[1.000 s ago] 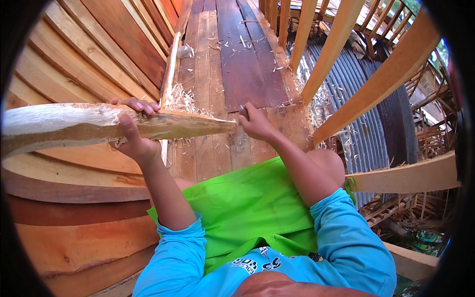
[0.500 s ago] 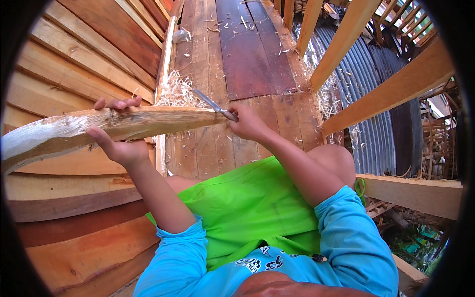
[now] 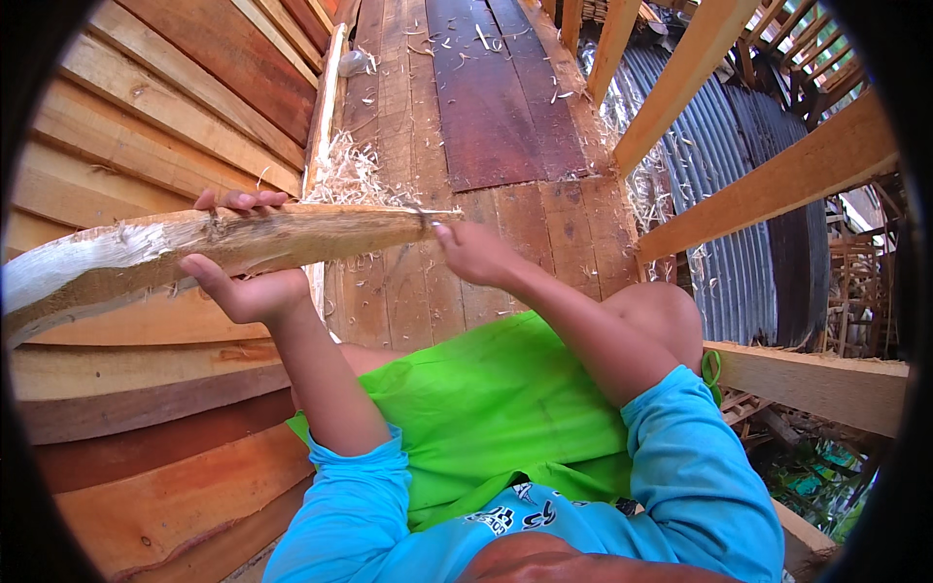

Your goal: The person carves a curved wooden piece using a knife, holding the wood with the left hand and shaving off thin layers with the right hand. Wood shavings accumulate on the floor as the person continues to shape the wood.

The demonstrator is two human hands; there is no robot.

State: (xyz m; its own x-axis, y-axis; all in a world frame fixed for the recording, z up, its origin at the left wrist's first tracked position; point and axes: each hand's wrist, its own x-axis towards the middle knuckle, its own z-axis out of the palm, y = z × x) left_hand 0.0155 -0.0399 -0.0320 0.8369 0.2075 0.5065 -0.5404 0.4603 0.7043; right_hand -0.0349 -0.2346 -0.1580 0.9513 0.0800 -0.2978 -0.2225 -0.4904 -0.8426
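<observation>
a tall wall of overlapping brown and orange-brown wooden boards point(image 3: 175, 126) fills the left side of the scene. beside it, a floor of worn brown wooden planks point(image 3: 544, 233) stretches to the far end. on the right stands a row of pale, square-cut timber posts point(image 3: 777, 189), and beyond them lies a sheet of grey corrugated metal point(image 3: 729, 291). at the near edge a person sits on the floor, wearing a light blue short-sleeved shirt point(image 3: 705, 476) and bright green cloth shorts point(image 3: 515, 408).

a long, thick piece of pale wood point(image 3: 311, 233), whitish on the left and tapering to a rough tip on the right, is held across the scene in front of the person, above the floor. its left end runs out of view. the left hand point(image 3: 255, 294) cups it from beneath, gripping it with the fingers over the far edge and the thumb on the near side. the right hand point(image 3: 476, 255) is closed around a small hand tool with a narrow blade point(image 3: 424, 216), blurred, at the tapered tip.

just beyond the wood, a loose heap of pale, curly wood shavings point(image 3: 350, 175) lies against the wall's foot, with stray curls scattered over the planks.
</observation>
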